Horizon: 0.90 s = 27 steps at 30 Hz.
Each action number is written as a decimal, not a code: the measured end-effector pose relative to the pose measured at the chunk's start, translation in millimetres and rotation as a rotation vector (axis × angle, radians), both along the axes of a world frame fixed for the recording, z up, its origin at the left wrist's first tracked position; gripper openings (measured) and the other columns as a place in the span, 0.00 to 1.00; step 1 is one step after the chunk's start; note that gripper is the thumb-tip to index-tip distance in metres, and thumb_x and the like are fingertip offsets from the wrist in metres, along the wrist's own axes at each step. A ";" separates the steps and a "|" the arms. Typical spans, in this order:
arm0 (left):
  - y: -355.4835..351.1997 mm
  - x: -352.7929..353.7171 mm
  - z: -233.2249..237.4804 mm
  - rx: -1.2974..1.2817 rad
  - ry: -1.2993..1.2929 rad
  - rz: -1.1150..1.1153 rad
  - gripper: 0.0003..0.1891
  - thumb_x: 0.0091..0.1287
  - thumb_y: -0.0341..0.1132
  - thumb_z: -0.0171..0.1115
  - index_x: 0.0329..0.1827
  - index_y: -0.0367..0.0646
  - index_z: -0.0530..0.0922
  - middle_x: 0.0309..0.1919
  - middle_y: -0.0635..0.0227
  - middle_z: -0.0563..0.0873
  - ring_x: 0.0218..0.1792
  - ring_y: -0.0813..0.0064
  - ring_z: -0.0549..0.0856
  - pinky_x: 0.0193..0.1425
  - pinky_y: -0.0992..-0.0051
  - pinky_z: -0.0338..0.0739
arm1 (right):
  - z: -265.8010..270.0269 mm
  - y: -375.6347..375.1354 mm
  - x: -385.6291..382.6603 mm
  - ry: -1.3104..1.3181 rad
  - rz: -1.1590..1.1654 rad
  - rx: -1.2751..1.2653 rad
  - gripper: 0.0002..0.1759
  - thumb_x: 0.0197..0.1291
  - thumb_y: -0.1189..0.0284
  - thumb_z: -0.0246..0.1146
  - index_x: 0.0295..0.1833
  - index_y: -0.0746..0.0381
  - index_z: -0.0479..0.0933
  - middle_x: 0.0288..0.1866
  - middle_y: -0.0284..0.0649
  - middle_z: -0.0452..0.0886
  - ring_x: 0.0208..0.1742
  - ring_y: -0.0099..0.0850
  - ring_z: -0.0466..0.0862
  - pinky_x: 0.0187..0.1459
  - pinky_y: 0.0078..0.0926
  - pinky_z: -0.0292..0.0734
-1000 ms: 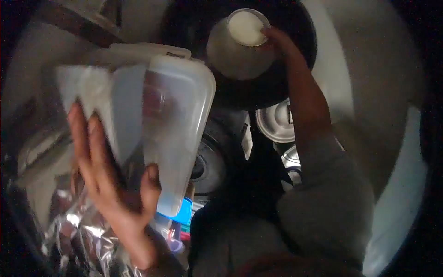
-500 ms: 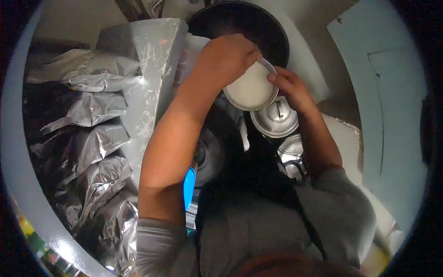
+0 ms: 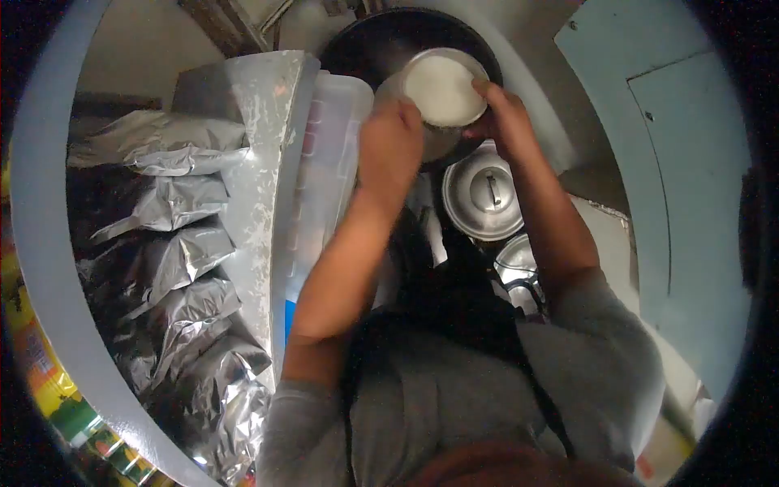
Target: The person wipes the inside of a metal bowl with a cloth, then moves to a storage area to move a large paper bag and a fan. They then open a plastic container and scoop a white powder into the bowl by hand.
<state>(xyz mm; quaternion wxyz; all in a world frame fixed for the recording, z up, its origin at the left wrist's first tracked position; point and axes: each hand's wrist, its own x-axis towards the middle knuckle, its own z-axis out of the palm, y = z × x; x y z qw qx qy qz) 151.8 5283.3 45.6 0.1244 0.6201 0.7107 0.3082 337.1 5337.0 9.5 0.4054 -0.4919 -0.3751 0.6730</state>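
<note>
The right hand (image 3: 503,122) grips the rim of a round bowl (image 3: 444,88) of white contents, thumb over the edge; the left hand (image 3: 393,140), blurred, curls at its other side, its hold unclear. The bowl is above a wide dark vessel (image 3: 357,47). Foil packets (image 3: 191,253) line a scuffed grey shelf (image 3: 258,174); a lidded metal pot (image 3: 484,192) and pale blue panel (image 3: 690,162) lie rightward.

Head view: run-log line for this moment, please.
round metal bowl, white contents; over wide black basin; left hand at rim; right hand gripping rim
</note>
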 end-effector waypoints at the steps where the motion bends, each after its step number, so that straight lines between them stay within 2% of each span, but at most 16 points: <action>1: -15.9 10.4 -8.8 -0.014 0.034 -0.152 0.10 0.66 0.34 0.57 0.36 0.36 0.81 0.36 0.46 0.86 0.36 0.46 0.87 0.40 0.53 0.81 | -3.5 8.5 -1.7 -0.030 -0.010 0.034 0.36 0.61 0.47 0.64 0.57 0.70 0.76 0.41 0.45 0.84 0.33 0.36 0.86 0.32 0.30 0.84; 2: -34.3 22.6 -16.9 -0.029 0.068 -0.305 0.10 0.67 0.34 0.56 0.38 0.37 0.81 0.39 0.47 0.86 0.38 0.46 0.87 0.41 0.53 0.82 | -6.6 16.1 -4.4 -0.058 -0.022 0.067 0.37 0.60 0.46 0.64 0.58 0.70 0.76 0.43 0.46 0.84 0.34 0.35 0.86 0.32 0.30 0.84; 4: -65.7 53.4 -27.9 -0.528 0.139 -0.772 0.09 0.67 0.33 0.55 0.40 0.37 0.81 0.43 0.48 0.85 0.43 0.48 0.86 0.44 0.55 0.82 | -14.0 31.6 -7.8 -0.044 -0.036 0.064 0.36 0.60 0.46 0.64 0.58 0.69 0.76 0.45 0.46 0.84 0.37 0.35 0.86 0.32 0.29 0.84; 6: -100.7 52.8 -99.8 0.318 0.050 -0.963 0.09 0.67 0.32 0.55 0.42 0.37 0.81 0.42 0.50 0.84 0.47 0.49 0.85 0.49 0.57 0.82 | -16.2 47.2 -2.3 -0.035 -0.049 0.069 0.35 0.60 0.47 0.64 0.58 0.68 0.77 0.47 0.47 0.84 0.39 0.35 0.86 0.32 0.28 0.84; 7: -101.0 46.4 -102.5 0.322 0.054 -0.961 0.09 0.67 0.32 0.55 0.42 0.37 0.81 0.42 0.50 0.84 0.47 0.49 0.85 0.49 0.57 0.82 | -15.2 54.4 5.0 -0.006 0.038 0.063 0.34 0.60 0.47 0.65 0.59 0.67 0.77 0.48 0.46 0.84 0.42 0.34 0.86 0.35 0.29 0.84; 9: -98.8 21.6 -99.6 -0.494 0.112 -0.863 0.10 0.67 0.32 0.55 0.46 0.38 0.80 0.53 0.49 0.82 0.49 0.51 0.84 0.54 0.55 0.80 | -10.6 62.7 16.7 0.024 0.122 0.064 0.33 0.61 0.48 0.65 0.59 0.66 0.77 0.49 0.46 0.84 0.46 0.34 0.85 0.38 0.30 0.84; 11: -81.1 -9.9 -94.9 -0.280 0.191 -0.602 0.15 0.71 0.38 0.55 0.55 0.39 0.79 0.60 0.52 0.80 0.49 0.58 0.85 0.58 0.59 0.79 | -2.2 64.4 26.1 0.055 0.164 0.032 0.33 0.61 0.49 0.65 0.60 0.64 0.77 0.50 0.43 0.84 0.49 0.33 0.85 0.47 0.33 0.83; 13: -46.6 -31.6 -81.9 -0.303 -0.862 -0.241 0.21 0.74 0.44 0.54 0.64 0.41 0.76 0.63 0.59 0.78 0.50 0.67 0.84 0.53 0.67 0.78 | 15.4 63.4 30.7 0.048 0.190 0.005 0.29 0.62 0.51 0.64 0.58 0.63 0.79 0.51 0.41 0.84 0.50 0.32 0.84 0.52 0.33 0.80; 15: -21.9 -13.3 3.9 -0.264 -1.189 -0.023 0.26 0.75 0.50 0.54 0.69 0.44 0.74 0.62 0.64 0.78 0.51 0.72 0.82 0.48 0.74 0.76 | 17.8 72.8 37.3 -0.051 0.494 0.177 0.24 0.64 0.53 0.63 0.53 0.62 0.82 0.51 0.39 0.85 0.51 0.30 0.84 0.53 0.30 0.79; 17: -12.5 -5.3 42.7 -0.324 -1.160 -0.079 0.27 0.74 0.52 0.55 0.69 0.45 0.74 0.62 0.64 0.78 0.53 0.72 0.81 0.48 0.74 0.76 | 17.0 79.5 29.1 -0.125 0.625 0.323 0.23 0.65 0.53 0.63 0.52 0.62 0.82 0.51 0.38 0.85 0.51 0.29 0.84 0.53 0.29 0.79; 19: -6.9 -5.2 47.7 -0.380 -1.124 -0.137 0.28 0.74 0.53 0.56 0.69 0.45 0.74 0.62 0.63 0.79 0.55 0.72 0.81 0.49 0.74 0.75 | 26.6 76.6 16.0 -0.195 0.753 0.475 0.23 0.65 0.53 0.64 0.51 0.62 0.83 0.51 0.38 0.85 0.51 0.28 0.83 0.53 0.27 0.79; 21: -3.0 -7.9 40.4 -0.461 -1.188 -0.093 0.29 0.74 0.55 0.54 0.70 0.43 0.73 0.59 0.61 0.81 0.56 0.71 0.81 0.52 0.74 0.74 | 46.6 64.8 2.7 -0.016 0.683 0.246 0.26 0.65 0.51 0.64 0.55 0.63 0.82 0.51 0.37 0.85 0.51 0.27 0.83 0.53 0.25 0.78; 22: -1.2 -8.5 39.3 -0.465 -1.182 -0.101 0.29 0.74 0.55 0.54 0.70 0.43 0.73 0.59 0.61 0.81 0.56 0.71 0.81 0.52 0.74 0.74 | 48.4 65.3 -5.0 -0.014 0.674 0.248 0.26 0.65 0.51 0.64 0.55 0.63 0.82 0.51 0.37 0.85 0.51 0.27 0.83 0.53 0.25 0.78; 24: -0.8 -10.6 39.2 -0.445 -1.198 0.115 0.29 0.77 0.53 0.50 0.70 0.39 0.73 0.58 0.57 0.82 0.57 0.67 0.80 0.57 0.72 0.73 | 46.1 67.3 -21.2 -0.137 0.405 0.011 0.28 0.67 0.51 0.63 0.58 0.64 0.81 0.51 0.36 0.85 0.50 0.26 0.84 0.53 0.25 0.78; 25: 3.2 -12.1 33.2 -0.443 -1.195 0.113 0.29 0.77 0.53 0.50 0.70 0.39 0.73 0.58 0.57 0.82 0.57 0.67 0.80 0.57 0.72 0.73 | 38.0 68.5 -25.6 -0.134 0.404 0.014 0.28 0.67 0.51 0.63 0.58 0.64 0.81 0.51 0.36 0.85 0.50 0.26 0.84 0.53 0.25 0.78; 27: 14.7 -14.7 25.5 -0.216 -1.084 0.139 0.31 0.79 0.53 0.45 0.69 0.33 0.73 0.60 0.53 0.81 0.58 0.63 0.80 0.60 0.70 0.73 | 41.8 63.6 -40.2 0.097 0.442 0.435 0.26 0.68 0.55 0.62 0.60 0.65 0.81 0.51 0.36 0.86 0.50 0.26 0.84 0.53 0.25 0.78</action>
